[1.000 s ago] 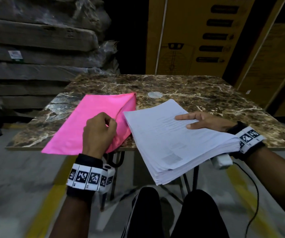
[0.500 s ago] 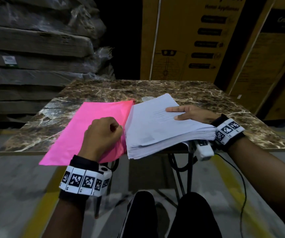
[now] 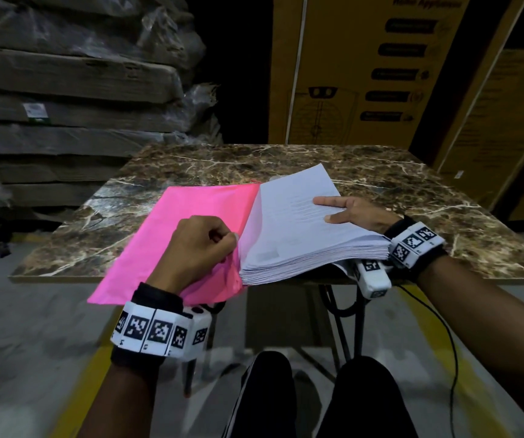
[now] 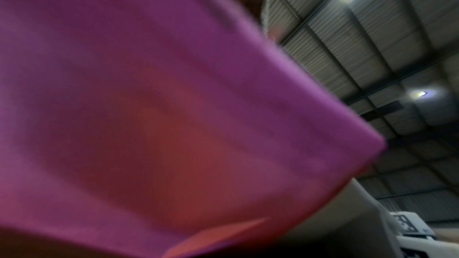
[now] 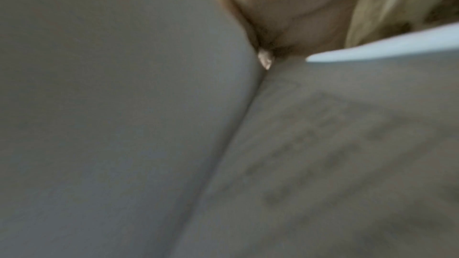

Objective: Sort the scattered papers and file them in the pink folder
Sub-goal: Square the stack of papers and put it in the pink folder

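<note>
The pink folder (image 3: 172, 229) lies on the near left part of the marble table (image 3: 412, 184) and overhangs its front edge. My left hand (image 3: 203, 248) is curled and pinches the folder's upper flap near its right edge. A thick stack of white papers (image 3: 289, 229) sits against the folder's right side. My right hand (image 3: 346, 210) holds the stack, thumb and forefinger lying on the top sheet, the other fingers hidden beneath. In the left wrist view the pink folder (image 4: 161, 105) fills most of the blurred picture. The right wrist view shows blurred white papers (image 5: 323, 154) close up.
Tall cardboard boxes (image 3: 365, 67) stand behind the table. Wrapped flat stacks (image 3: 74, 77) are piled at the left. A cable (image 3: 450, 358) hangs from my right wrist. My knees (image 3: 314, 396) are just in front of the table, over a yellow floor line (image 3: 86, 387).
The paper stack has moved left and onto the table, until it meets the folder's right edge. My left hand has stayed on the flap; the view has moved closer.
</note>
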`<state>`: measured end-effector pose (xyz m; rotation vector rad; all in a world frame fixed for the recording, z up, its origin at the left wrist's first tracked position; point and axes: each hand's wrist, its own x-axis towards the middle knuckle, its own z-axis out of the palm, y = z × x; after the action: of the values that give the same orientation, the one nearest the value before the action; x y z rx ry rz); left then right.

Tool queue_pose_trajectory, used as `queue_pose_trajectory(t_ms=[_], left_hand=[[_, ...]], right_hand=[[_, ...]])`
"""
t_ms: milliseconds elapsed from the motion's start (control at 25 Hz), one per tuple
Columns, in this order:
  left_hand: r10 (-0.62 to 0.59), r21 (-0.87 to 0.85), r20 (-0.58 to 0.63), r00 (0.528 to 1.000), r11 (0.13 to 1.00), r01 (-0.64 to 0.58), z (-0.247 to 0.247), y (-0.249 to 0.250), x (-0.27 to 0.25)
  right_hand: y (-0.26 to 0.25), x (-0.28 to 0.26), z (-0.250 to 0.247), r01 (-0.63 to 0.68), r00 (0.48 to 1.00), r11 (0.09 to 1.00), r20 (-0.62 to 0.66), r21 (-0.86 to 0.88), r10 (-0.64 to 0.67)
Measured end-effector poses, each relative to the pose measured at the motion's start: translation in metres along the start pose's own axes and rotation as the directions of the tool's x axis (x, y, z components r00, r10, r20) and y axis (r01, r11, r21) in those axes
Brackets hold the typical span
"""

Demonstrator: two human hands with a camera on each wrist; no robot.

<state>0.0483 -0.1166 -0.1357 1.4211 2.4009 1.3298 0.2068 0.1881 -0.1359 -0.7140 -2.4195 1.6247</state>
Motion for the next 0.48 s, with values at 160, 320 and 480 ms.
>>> queue_pose_trajectory(t_ms=[160, 320, 480], left_hand=[[-0.004, -0.007, 0.019, 1.000, 1.000, 0.004, 0.004, 0.010, 0.004], [-0.022, -0.045, 0.046, 0.999, 0.999, 0.024, 0.007, 0.015, 0.004], [-0.093, -0.227, 0.067, 0.993, 0.968, 0.106, 0.005, 0.013, 0.005]], right_hand=[[0.002, 0.003, 0.002, -0.033, 0.999, 0.999, -0.001, 0.025, 0.033], [0.003, 0.002, 0.004, -0.052, 0.997, 0.997, -0.048, 0.053, 0.054], [-0.002, -0.003, 0.007, -0.004, 0.995, 1.000, -0.103, 0.028, 0.007]])
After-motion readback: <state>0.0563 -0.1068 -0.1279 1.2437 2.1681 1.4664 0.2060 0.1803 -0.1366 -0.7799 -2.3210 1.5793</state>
